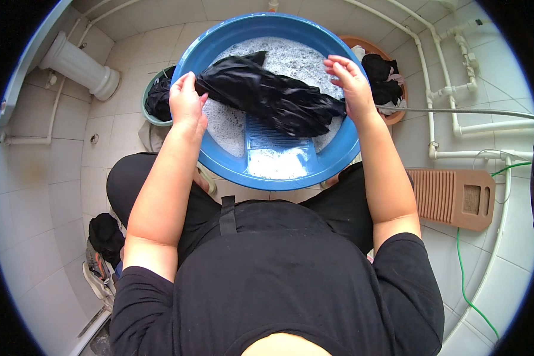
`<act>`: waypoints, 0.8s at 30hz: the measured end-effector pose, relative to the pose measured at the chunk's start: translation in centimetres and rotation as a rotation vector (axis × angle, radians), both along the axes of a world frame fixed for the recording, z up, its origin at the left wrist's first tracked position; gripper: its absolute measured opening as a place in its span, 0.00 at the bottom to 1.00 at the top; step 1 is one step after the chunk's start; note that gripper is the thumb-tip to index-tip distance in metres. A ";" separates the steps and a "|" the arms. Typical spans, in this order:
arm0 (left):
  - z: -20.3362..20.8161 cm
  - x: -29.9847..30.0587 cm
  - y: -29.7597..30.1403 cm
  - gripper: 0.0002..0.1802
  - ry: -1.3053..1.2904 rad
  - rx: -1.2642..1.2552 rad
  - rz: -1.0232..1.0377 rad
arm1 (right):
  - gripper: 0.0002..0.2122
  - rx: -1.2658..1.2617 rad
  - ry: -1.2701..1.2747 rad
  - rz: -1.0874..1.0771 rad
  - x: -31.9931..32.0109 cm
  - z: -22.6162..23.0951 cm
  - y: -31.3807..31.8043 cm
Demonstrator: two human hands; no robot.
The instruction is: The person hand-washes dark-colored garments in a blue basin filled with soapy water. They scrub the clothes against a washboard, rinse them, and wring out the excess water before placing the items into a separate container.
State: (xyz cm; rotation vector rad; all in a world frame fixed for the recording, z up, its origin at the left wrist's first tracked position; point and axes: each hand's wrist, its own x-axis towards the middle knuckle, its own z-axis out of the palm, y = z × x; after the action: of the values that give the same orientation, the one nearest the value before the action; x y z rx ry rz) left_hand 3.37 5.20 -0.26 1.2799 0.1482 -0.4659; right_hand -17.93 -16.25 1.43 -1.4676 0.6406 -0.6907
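Observation:
A wet black garment [267, 98] stretches across a large blue basin [204, 50] of foamy water. My left hand [187, 101] is closed in a pinch on the garment's left end, over the basin's left rim. At the right rim my right hand [353, 86] has its fingers apart and slightly bent. The garment's other end reaches the base of that palm, where the contact is partly hidden. Below the cloth, a ridged blue washboard surface [279, 141] slopes toward me inside the basin. The exact kind of garment cannot be made out.
A green basin of dark clothes [159, 98] stands left of the blue one. An orange-brown basin [353, 41] with dark and pale clothes is at right. A brown washboard [451, 196], white pipes [469, 155], a hose [457, 110] and a green cord [460, 267] lie along the right.

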 end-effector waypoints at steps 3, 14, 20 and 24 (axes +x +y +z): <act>-2.2 -0.2 0.3 0.24 -0.361 0.248 -0.224 | 0.15 -0.368 0.514 0.048 -0.6 -4.9 -2.4; -3.1 -4.5 0.5 0.31 -1.104 0.639 -0.964 | 0.07 -0.375 0.498 0.399 0.6 -2.4 1.4; -1.4 -5.8 0.2 0.26 -1.112 1.014 -1.275 | 0.08 0.312 -0.337 0.273 0.2 2.4 1.6; -2.8 -4.9 0.2 0.14 -1.282 0.946 -1.192 | 0.18 -0.105 0.045 0.107 -0.3 1.1 -1.2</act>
State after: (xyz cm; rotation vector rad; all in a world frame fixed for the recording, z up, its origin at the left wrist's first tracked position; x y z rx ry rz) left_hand -1.49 5.40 -3.10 2.2898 -1.7359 -0.4678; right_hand -18.24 -17.45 2.52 -1.6064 0.5625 -0.6176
